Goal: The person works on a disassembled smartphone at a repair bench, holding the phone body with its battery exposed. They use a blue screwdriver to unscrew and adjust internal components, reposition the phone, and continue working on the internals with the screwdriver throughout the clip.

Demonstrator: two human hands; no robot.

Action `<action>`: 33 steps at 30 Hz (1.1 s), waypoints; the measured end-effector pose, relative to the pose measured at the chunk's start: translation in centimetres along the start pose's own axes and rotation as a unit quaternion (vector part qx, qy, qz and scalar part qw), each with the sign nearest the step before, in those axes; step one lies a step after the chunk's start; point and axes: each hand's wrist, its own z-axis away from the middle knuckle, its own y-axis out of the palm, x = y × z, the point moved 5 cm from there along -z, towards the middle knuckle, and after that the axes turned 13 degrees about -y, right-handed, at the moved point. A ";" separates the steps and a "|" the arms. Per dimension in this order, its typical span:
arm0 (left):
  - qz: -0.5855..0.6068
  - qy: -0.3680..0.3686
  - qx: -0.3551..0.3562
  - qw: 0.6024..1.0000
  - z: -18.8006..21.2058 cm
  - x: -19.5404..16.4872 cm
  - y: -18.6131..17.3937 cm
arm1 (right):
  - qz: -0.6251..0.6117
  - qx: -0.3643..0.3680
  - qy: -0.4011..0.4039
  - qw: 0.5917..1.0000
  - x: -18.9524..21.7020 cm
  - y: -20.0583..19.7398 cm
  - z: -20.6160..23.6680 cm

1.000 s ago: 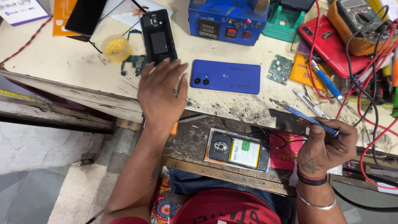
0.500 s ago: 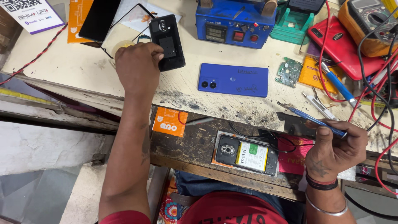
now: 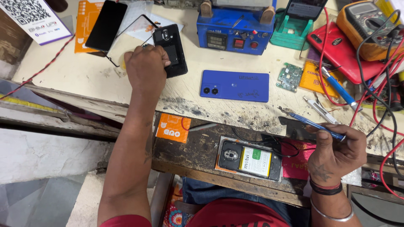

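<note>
My left hand (image 3: 145, 69) is stretched out over the pale worktop (image 3: 84, 75), fingers curled shut around the lower edge of a black phone back cover (image 3: 170, 48) that lies face up at the bench's far side. The knuckles hide just how the fingertips meet the cover. A thin black screen frame (image 3: 126, 40) lies just beside it, partly under my hand, with a black display panel (image 3: 106, 25) on an orange card (image 3: 82, 29) further left.

My right hand (image 3: 336, 153) sits near the front right edge, closed around a blue-handled screwdriver (image 3: 315, 124) whose tip points left. Between my arms, on the dark lower ledge (image 3: 198, 151), lies an opened phone with its battery showing (image 3: 249, 159), an orange sticker (image 3: 173, 128) to its left.

I see open room on the worktop left of my left hand and in the strip between the blue phone (image 3: 234, 85) and the front edge. The right side is crowded: a small circuit board (image 3: 289, 77), a red phone (image 3: 341, 48), a yellow multimeter (image 3: 370, 29), and red and black leads (image 3: 378, 96) tangled across it. A blue heating station (image 3: 233, 31) and green holder (image 3: 290, 31) are cut off at the top.
</note>
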 end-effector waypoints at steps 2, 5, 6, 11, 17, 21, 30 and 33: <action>0.010 0.004 -0.011 1.000 0.3 -0.6 -0.7 | 0.000 -0.006 0.000 1.000 -0.1 -0.1 0.1; 0.059 -0.009 -0.060 0.996 1.2 -1.5 -2.9 | 0.006 -0.011 0.000 1.000 -0.3 -0.2 0.2; 0.088 -0.026 -0.051 0.994 1.8 -1.8 -3.3 | 0.007 -0.013 -0.001 1.000 -0.3 -0.3 0.2; 0.270 -0.036 0.028 0.962 8.5 -5.2 -4.8 | 0.009 -0.015 -0.032 0.999 0.1 -0.1 0.4; 0.458 0.119 0.122 0.873 13.7 -11.6 -3.9 | -0.096 -0.005 -0.020 0.995 0.9 1.5 1.2; 0.476 0.088 0.143 0.863 15.1 -11.8 -3.5 | -0.098 0.052 0.009 0.994 1.7 2.7 2.3; 0.491 0.079 0.175 0.850 16.4 -12.1 -2.8 | -0.126 0.083 -0.019 0.988 2.6 4.0 2.6; 0.500 0.083 0.181 0.843 16.5 -12.3 -2.5 | -0.125 0.078 -0.018 0.989 2.5 3.9 2.7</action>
